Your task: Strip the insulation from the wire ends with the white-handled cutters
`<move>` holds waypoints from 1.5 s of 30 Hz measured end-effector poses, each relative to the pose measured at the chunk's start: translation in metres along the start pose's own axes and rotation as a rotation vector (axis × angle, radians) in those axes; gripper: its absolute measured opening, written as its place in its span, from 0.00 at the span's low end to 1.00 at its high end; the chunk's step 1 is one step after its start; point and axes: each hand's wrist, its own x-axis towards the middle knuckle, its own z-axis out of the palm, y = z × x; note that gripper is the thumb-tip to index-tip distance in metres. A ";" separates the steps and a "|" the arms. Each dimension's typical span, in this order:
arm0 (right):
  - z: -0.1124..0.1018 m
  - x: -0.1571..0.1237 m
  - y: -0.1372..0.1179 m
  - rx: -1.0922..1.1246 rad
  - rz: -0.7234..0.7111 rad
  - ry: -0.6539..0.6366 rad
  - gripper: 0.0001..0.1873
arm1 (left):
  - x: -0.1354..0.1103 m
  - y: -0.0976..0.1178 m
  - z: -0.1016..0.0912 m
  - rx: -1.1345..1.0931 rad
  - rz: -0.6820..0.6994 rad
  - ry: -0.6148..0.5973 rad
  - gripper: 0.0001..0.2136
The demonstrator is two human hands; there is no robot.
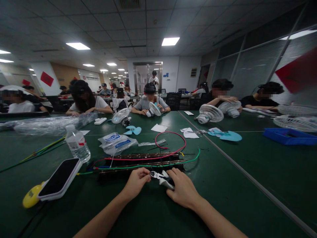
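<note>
The side cutters (162, 178) sit at the near edge of the green table (247, 158), dead centre of my feed. The right hand (182, 190) is wrapped closed around their handles from 4 o'clock – a working grip, I judge. The left hand (135, 183) comes in from 8 o'clock, fingertips pinched at the cutter's nose, probably steadying something; what, I cannot tell. At 12 o'clock, just beyond, lies the black strip (138, 165) with a red wire (170, 133) and a green wire (195, 158) – close for reach. The phone (60, 178) and water bottle (77, 143) lie at 9 to 10 o'clock.
</note>
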 end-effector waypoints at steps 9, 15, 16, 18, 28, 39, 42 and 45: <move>0.004 0.000 0.002 0.005 0.021 -0.011 0.23 | 0.001 -0.001 0.000 0.020 0.011 -0.007 0.08; 0.002 0.000 -0.001 -0.022 0.049 0.001 0.19 | 0.002 -0.001 0.000 0.034 -0.003 -0.021 0.13; 0.002 0.000 -0.001 -0.020 0.052 0.000 0.18 | 0.002 -0.001 0.000 0.037 0.000 -0.023 0.12; 0.002 0.000 -0.001 -0.013 0.050 -0.002 0.18 | 0.001 0.001 0.001 0.036 0.014 -0.016 0.12; 0.002 0.001 0.000 -0.039 0.020 0.028 0.25 | -0.002 0.009 0.001 0.080 0.025 -0.005 0.08; 0.001 0.002 -0.001 -0.037 0.024 -0.005 0.20 | -0.002 0.007 0.001 0.045 0.023 -0.005 0.08; 0.000 0.002 -0.001 -0.041 0.030 -0.010 0.20 | -0.002 0.007 0.001 0.061 0.027 -0.006 0.08; -0.001 0.001 -0.001 -0.046 0.020 -0.002 0.20 | -0.003 0.009 0.001 0.067 0.039 -0.008 0.08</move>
